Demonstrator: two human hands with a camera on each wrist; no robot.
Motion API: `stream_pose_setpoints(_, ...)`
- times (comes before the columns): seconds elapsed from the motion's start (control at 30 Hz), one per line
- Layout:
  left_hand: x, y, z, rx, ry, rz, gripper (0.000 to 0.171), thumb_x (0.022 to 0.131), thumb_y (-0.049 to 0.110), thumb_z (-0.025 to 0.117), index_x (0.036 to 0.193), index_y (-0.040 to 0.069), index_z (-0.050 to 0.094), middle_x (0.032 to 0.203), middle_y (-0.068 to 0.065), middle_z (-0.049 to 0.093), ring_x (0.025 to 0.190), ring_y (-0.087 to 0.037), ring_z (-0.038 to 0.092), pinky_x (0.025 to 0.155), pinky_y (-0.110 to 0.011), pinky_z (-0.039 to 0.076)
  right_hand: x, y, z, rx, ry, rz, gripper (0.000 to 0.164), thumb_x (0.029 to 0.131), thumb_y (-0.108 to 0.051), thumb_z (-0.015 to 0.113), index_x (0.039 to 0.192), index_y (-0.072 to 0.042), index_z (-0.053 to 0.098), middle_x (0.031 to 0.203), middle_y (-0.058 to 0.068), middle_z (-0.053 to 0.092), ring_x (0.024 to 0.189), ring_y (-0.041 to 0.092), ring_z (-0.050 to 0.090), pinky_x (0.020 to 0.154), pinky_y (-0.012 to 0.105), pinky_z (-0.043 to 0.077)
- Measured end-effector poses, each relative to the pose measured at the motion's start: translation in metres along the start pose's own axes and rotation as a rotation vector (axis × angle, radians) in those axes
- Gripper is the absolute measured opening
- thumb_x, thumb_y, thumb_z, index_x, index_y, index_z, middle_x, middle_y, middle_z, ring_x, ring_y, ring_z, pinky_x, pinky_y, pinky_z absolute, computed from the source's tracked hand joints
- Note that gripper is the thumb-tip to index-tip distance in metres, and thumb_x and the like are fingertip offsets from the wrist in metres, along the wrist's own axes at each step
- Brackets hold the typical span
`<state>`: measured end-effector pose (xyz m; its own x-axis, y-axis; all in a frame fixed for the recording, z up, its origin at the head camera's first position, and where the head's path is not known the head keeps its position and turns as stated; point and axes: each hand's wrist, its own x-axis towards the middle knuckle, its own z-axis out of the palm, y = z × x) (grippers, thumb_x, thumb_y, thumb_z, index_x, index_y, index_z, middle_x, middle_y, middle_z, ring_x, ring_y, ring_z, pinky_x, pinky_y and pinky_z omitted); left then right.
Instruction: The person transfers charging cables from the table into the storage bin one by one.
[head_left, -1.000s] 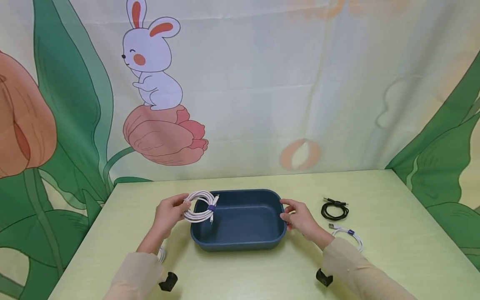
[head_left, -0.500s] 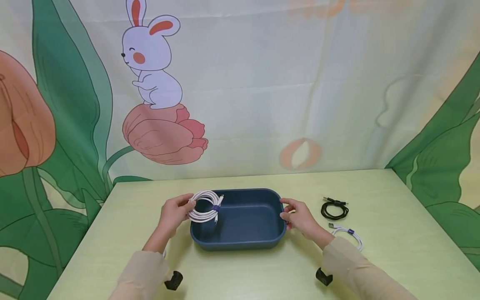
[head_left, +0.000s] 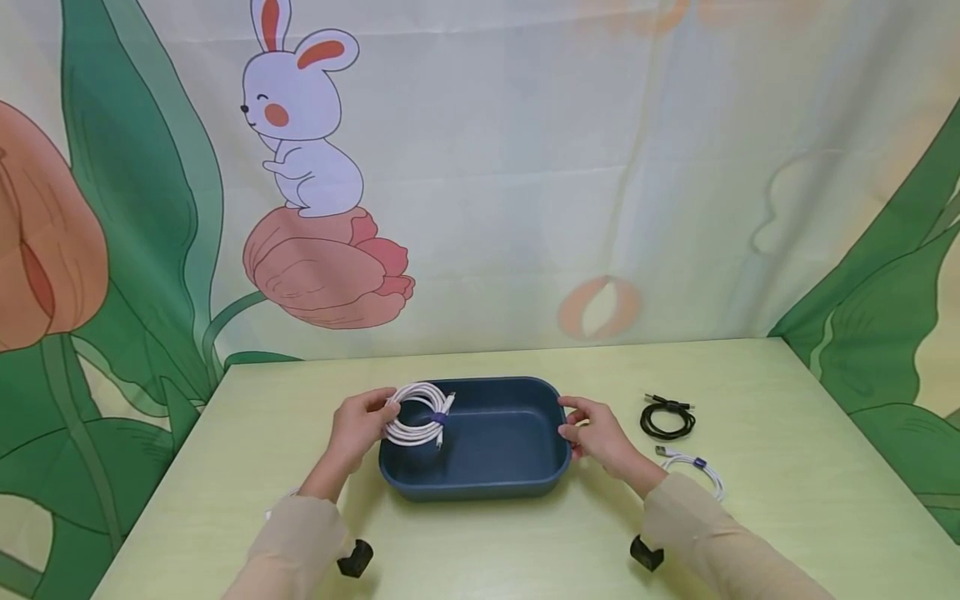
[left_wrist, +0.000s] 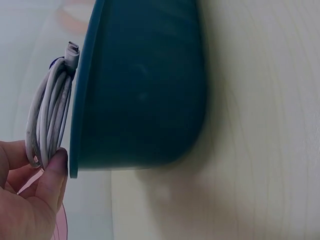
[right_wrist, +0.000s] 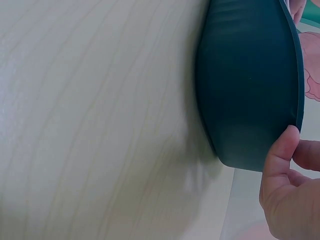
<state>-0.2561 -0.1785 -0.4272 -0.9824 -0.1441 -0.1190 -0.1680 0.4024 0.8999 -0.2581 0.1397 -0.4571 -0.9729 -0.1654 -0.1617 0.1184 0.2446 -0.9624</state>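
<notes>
A printed cloth (head_left: 495, 183) with faint creases hangs from 9 through 12 to 3 o'clock. Its white rabbit (head_left: 315, 125) sits on a pink flower (head_left: 322, 267) toward 10, an orange tulip (head_left: 48, 233) at 9, green leaves (head_left: 877, 333) at 3. Soft shadows lie on the pale wood-grain table (head_left: 487, 550) at 6.

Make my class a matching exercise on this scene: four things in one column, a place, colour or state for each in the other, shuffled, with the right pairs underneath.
Things
1. left hand
2. tub
3. black cable
4. right hand

Descriptions
A. grips the tub's right end
B. lies coiled on the table
C. pinches a white coil
D. dark blue

Pairs: 1-C, 2-D, 3-B, 4-A
</notes>
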Motion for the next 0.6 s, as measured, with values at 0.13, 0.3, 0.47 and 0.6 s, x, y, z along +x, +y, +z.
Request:
stream_pose_setpoints(0.13, 0.001, 0.000, 0.003, 0.011, 0.003, 0.007, 0.035, 0.087, 0.012, 0.053, 0.120, 0.002, 0.053, 0.112, -0.019, 0.057, 0.072, -0.011, 0.053, 0.062, -0.021, 0.050, 0.000, 0.000, 0.000, 0.001, 0.002, 0.001, 0.048, 0.082, 0.006, 0.052, 0.128, 0.001, 0.042, 0.081, 0.006, 0.041, 0.049, 0.013, 0.041, 0.044, 0.027, 0.043)
stream_pose_setpoints(0.3, 0.000, 0.003, 0.007, 0.034, 0.015, 0.031, 0.032, 0.085, 0.009, 0.054, 0.116, 0.001, 0.056, 0.107, -0.019, 0.059, 0.072, -0.011, 0.053, 0.062, -0.022, 0.050, 0.000, 0.000, 0.000, 0.000, 0.004, 0.001, 0.048, 0.081, 0.006, 0.052, 0.128, 0.001, 0.041, 0.081, 0.006, 0.042, 0.049, 0.013, 0.041, 0.044, 0.027, 0.043)
stream_pose_setpoints(0.47, -0.001, 0.006, 0.010, 0.082, 0.025, 0.060, 0.030, 0.085, 0.009, 0.055, 0.114, 0.000, 0.058, 0.105, -0.018, 0.060, 0.078, -0.015, 0.053, 0.062, -0.020, 0.048, 0.000, 0.001, 0.001, -0.003, 0.010, 0.004, 0.048, 0.081, 0.006, 0.052, 0.128, 0.001, 0.042, 0.081, 0.006, 0.042, 0.050, 0.012, 0.041, 0.044, 0.026, 0.043)
stream_pose_setpoints(0.6, 0.000, 0.006, 0.012, 0.128, 0.029, 0.086, 0.030, 0.085, 0.009, 0.055, 0.114, 0.000, 0.058, 0.104, -0.018, 0.060, 0.084, -0.020, 0.054, 0.068, -0.024, 0.047, 0.001, 0.001, 0.001, -0.005, 0.013, 0.002, 0.048, 0.081, 0.006, 0.052, 0.128, 0.001, 0.042, 0.081, 0.006, 0.042, 0.049, 0.012, 0.041, 0.044, 0.026, 0.043)
